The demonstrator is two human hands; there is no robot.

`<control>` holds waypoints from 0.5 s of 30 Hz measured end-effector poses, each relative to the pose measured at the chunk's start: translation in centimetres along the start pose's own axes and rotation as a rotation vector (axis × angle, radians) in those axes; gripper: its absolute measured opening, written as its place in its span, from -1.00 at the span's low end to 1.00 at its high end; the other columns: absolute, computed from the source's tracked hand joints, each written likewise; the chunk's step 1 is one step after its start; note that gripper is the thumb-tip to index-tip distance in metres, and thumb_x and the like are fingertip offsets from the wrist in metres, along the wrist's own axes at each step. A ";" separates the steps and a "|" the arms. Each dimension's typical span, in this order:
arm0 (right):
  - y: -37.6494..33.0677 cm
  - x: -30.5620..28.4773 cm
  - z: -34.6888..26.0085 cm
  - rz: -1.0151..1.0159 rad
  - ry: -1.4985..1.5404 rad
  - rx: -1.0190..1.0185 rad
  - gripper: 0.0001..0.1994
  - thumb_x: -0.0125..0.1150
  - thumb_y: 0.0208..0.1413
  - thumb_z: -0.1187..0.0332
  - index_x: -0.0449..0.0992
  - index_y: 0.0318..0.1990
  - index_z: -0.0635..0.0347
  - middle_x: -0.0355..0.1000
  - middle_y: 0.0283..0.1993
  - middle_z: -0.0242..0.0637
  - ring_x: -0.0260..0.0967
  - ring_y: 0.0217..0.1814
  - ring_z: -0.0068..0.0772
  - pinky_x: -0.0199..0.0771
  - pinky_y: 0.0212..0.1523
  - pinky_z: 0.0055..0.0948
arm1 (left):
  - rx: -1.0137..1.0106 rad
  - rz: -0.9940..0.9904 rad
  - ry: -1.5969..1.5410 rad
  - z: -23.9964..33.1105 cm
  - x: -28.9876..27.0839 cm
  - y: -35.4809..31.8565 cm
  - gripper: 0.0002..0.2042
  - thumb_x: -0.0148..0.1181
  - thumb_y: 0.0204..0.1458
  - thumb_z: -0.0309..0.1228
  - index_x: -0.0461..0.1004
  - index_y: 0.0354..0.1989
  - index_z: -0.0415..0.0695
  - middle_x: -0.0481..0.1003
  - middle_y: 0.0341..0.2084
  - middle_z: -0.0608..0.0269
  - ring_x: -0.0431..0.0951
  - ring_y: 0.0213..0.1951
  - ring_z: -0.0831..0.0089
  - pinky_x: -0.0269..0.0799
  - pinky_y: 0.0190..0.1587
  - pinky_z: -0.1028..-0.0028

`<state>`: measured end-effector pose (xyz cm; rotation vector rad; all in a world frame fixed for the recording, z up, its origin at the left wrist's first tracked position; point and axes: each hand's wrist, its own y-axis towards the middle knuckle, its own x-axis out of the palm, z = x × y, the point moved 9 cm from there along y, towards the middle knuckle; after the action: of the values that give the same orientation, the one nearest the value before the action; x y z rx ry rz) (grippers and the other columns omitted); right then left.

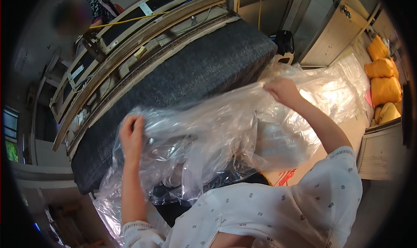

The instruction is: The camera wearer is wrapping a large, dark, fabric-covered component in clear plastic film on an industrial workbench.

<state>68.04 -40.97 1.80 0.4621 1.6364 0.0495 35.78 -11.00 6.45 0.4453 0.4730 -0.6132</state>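
A large sheet of clear plastic film (217, 122) stretches between my two hands and drapes down in front of me. My left hand (131, 133) grips its edge at the left, fingers curled. Farther right, my right hand (282, 90) pinches the same edge in a closed fist. Just beyond the film lies a long dark grey upholstered piece (182, 70), like a sofa part tipped on its side. Its wooden frame (143, 44) faces away from me, with metal brackets and wires on it. The film's far right end spreads over a pale surface.
Orange stuffed bundles (384, 85) are piled at the far right, beside a pale wooden cabinet (384, 154). An open door (336, 28) stands at the back right. Behind the frame at the upper left is another person (93, 13). A black object (284, 44) sits past the upholstered end.
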 end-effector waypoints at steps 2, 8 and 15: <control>-4.6 4.2 0.6 -0.243 0.026 0.065 -0.93 0.05 -0.07 0.32 0.44 -0.48 0.02 0.41 -0.51 -0.30 0.38 -0.39 -0.17 0.38 -0.42 -0.21 | -0.061 0.093 0.098 -3.6 -5.7 -2.9 -0.89 0.06 0.00 -0.50 0.40 -0.47 -0.30 0.33 -0.54 0.31 0.31 -0.43 0.57 0.23 -0.35 0.58; -25.0 14.3 14.1 -1.234 -0.577 0.281 -0.85 0.20 -0.18 0.35 0.58 -0.37 0.01 0.50 -0.31 -0.33 0.45 -0.20 -0.32 0.39 -0.18 -0.30 | -0.279 0.458 0.599 -17.5 -32.5 -17.8 -0.79 0.06 0.03 -0.36 0.43 -0.42 -0.30 0.40 -0.56 0.28 0.32 -0.45 0.55 0.28 -0.32 0.54; -0.2 -11.6 28.6 0.251 -0.210 0.675 -0.74 -0.06 -0.02 0.31 0.51 -0.28 0.23 0.46 -0.23 -0.06 0.38 -0.12 -0.03 0.35 -0.14 -0.18 | -0.438 0.551 0.745 -24.5 -45.9 -20.9 -0.73 0.11 0.01 -0.29 0.43 -0.54 -0.30 0.35 -0.68 0.30 0.24 -0.56 0.55 0.23 -0.47 0.48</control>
<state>96.07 -51.68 9.01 1.1465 1.3514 -0.3638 -17.48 6.58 6.31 0.3496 1.1173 0.2213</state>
